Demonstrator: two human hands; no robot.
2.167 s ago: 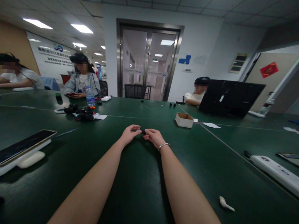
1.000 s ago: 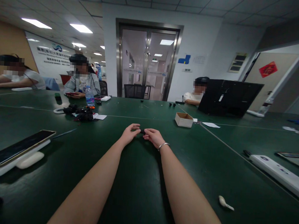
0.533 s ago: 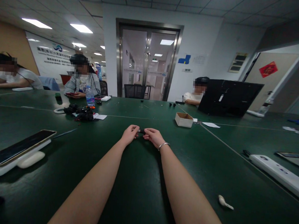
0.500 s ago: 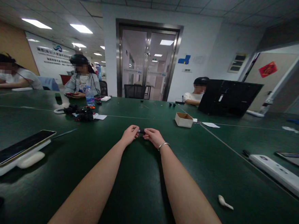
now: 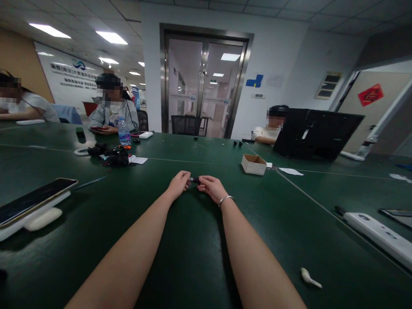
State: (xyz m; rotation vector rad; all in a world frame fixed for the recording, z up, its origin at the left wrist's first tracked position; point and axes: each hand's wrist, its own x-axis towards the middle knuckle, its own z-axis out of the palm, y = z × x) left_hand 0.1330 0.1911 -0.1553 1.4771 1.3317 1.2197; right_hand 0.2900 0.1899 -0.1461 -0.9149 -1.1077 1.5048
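Note:
Above the green table (image 5: 192, 247), both hands meet at a small dark stick with a grey end (image 5: 195, 180); it resembles a USB stick but is too small to be sure. My left hand (image 5: 179, 183) pinches its grey left end between thumb and fingers. The black right end is in the pinch of my right hand (image 5: 212, 188), which has a silver bracelet (image 5: 226, 200) at the wrist. Fingers cover much of the stick, so whether it is one piece or two joined ones I cannot tell.
An open cardboard box (image 5: 253, 165) stands ahead to the right. A phone (image 5: 26, 201) lies at left, a white earbud (image 5: 310, 277) and a white power strip (image 5: 385, 237) at right. Farther off are black cables (image 5: 114, 156), a water bottle (image 5: 124, 132), a monitor (image 5: 316, 134) and seated people.
Both hands keep their pinch on the small dark stick. A little more of its grey end shows beside the left fingers; otherwise the view shifts only slightly.

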